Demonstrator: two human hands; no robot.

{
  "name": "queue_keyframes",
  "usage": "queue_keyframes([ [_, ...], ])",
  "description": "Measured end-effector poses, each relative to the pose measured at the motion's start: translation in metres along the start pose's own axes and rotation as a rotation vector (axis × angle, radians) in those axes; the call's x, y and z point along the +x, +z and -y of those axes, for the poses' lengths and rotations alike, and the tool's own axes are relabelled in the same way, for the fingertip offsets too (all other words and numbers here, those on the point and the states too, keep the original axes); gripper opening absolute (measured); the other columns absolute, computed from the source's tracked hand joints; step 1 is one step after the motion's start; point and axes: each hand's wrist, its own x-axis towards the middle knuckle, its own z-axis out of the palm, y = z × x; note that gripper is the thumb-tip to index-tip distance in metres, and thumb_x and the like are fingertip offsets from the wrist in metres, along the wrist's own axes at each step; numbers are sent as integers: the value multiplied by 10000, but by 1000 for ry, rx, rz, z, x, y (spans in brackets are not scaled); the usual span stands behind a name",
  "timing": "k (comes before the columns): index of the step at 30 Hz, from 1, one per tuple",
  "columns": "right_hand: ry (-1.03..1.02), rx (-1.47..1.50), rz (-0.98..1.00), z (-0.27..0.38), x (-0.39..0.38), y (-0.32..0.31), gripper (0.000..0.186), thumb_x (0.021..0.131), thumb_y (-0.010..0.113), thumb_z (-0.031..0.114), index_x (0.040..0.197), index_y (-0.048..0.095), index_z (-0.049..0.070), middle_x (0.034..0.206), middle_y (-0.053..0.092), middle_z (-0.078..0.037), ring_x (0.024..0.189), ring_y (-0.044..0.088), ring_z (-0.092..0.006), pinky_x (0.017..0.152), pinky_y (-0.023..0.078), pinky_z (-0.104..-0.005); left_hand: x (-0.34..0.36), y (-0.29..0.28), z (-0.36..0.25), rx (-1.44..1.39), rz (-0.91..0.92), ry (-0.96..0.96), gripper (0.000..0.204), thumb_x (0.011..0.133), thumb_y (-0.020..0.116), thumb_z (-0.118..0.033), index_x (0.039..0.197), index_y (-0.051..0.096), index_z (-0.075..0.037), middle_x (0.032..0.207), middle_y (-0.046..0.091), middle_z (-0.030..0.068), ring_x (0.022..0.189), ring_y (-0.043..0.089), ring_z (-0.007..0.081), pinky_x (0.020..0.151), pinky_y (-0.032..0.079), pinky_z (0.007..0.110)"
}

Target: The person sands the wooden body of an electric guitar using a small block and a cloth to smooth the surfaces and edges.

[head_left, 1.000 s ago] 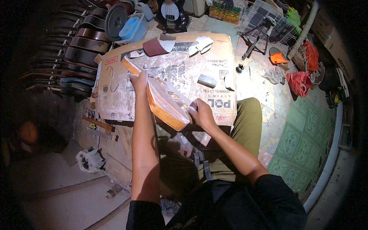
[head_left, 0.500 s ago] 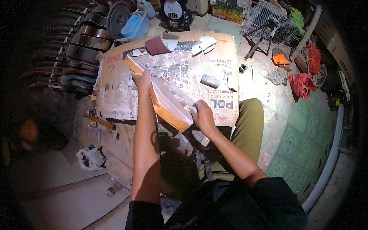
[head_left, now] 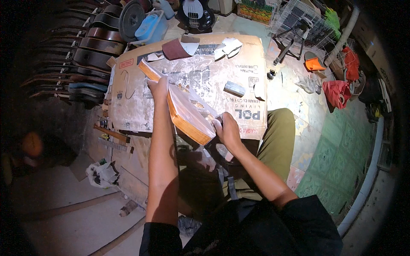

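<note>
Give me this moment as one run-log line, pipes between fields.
left hand: gripping wooden piece | right hand: at its near right edge, grip unclear | grey block: lying on cardboard

a guitar workshop, judging by the rowed guitars point(head_left: 100, 48), curled sandpaper point(head_left: 174, 50) and dusty cardboard worktop point(head_left: 143, 104).

The guitar body point(head_left: 183, 109) slants between left hand point(head_left: 159, 88) and right hand point(head_left: 226, 129), its near end past the near edge of the cardboard point(head_left: 139, 106). On the cardboard, a block point(head_left: 234, 88) lies right of it; sandpaper point(head_left: 173, 50) sits near the far edge, left of paper point(head_left: 228, 48). Guitars point(head_left: 97, 48) line the left; at right, a bag point(head_left: 336, 94), with a tripod point(head_left: 287, 50) farther back
</note>
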Motion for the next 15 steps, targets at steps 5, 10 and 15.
queue_keyframes([
  [5, -15, -38, -41, -5, 9, 3, 243, 867, 665, 118, 934, 492, -40, 880, 566, -267, 853, 566, -477, 743, 455, -525, -23, 8, -27, 39, 10, -39, 667, 655, 687, -172, 1168, 416, 157, 1169, 529, 285, 1055, 576, 331, 953, 459, 373],
  [10, -22, 13, -80, -6, 15, 11, 245, 859, 674, 123, 889, 492, -38, 862, 554, -266, 834, 558, -465, 720, 444, -504, -6, 2, -13, -13, 61, -45, 700, 662, 687, -193, 1197, 400, 153, 1184, 529, 280, 1069, 575, 334, 961, 456, 371],
  [15, -28, 19, -38, 1, -6, -1, 222, 880, 641, 106, 944, 484, -37, 879, 552, -265, 825, 561, -473, 732, 451, -519, -8, -4, -11, 6, 19, -22, 705, 668, 685, -203, 1205, 393, 149, 1191, 529, 276, 1073, 577, 336, 968, 452, 368],
])
